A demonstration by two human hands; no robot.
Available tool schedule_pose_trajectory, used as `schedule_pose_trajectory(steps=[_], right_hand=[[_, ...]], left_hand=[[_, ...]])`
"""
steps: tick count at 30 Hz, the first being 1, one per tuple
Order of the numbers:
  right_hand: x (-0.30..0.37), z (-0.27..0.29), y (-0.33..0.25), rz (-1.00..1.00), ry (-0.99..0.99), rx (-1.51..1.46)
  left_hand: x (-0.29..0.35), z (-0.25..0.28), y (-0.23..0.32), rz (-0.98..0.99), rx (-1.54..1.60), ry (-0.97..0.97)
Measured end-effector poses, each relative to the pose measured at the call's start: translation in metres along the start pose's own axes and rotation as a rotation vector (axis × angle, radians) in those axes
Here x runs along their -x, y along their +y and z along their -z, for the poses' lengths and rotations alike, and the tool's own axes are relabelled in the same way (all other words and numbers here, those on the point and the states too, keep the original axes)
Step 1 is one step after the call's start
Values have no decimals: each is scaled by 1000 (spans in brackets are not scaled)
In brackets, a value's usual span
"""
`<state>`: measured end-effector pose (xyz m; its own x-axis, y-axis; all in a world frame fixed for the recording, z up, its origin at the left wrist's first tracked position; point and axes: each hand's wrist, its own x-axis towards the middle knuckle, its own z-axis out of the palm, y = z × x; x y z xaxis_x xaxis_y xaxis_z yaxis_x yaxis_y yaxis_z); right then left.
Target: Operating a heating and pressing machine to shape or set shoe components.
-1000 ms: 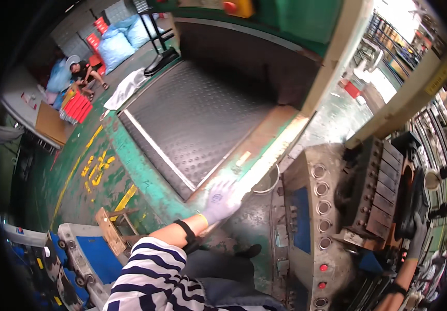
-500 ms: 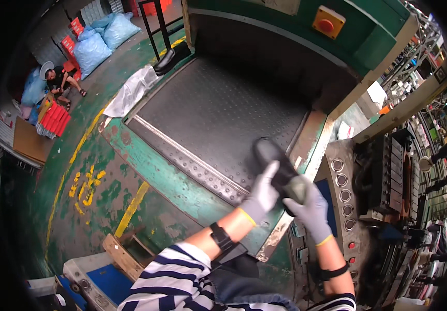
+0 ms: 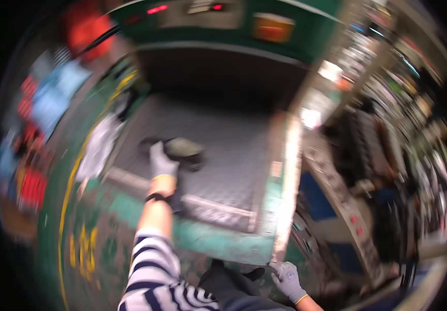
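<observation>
A black shoe point(image 3: 195, 158) with a grey-green part point(image 3: 183, 147) showing at one end is over the dark studded mat of the machine. My left hand point(image 3: 162, 161), in a pale grey glove, is closed on it from the near side. Motion blur hides whether the shoe touches the mat. My right hand point(image 3: 287, 280), in the same kind of glove, is low on the right beside the near corner of the machine's green ledge point(image 3: 228, 243). Its fingers are loosely bent and apart, with nothing visible in them.
The mat point(image 3: 223, 129) lies under a green machine head with an orange switch box point(image 3: 273, 28). A clear plastic sheet point(image 3: 99, 145) hangs at the left edge. On the right stands a panel with round buttons point(image 3: 332, 181). Blue bags point(image 3: 60, 93) are at far left.
The shoe, held by both hands at the mat's right side before, is now farther left in my left hand alone. My right hand has let go and moved down toward me. The view has turned.
</observation>
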<state>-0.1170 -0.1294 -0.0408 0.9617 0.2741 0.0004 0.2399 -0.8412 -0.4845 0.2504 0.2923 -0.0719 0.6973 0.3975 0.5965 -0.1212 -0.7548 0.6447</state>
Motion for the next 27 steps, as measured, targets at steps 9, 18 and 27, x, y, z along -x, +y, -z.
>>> schedule_pose_trajectory(steps=[9, 18, 27], right_hand=[[188, -8, -24, -959, 340, -107], [373, -153, -100, -1958, 734, -373], [467, -258, -147, -2846, 876, -304]], left_hand=[[40, 43, 0, 316, 182, -633], [73, -19, 130, -225, 196, -219], [501, -9, 487, -851, 724, -1829]])
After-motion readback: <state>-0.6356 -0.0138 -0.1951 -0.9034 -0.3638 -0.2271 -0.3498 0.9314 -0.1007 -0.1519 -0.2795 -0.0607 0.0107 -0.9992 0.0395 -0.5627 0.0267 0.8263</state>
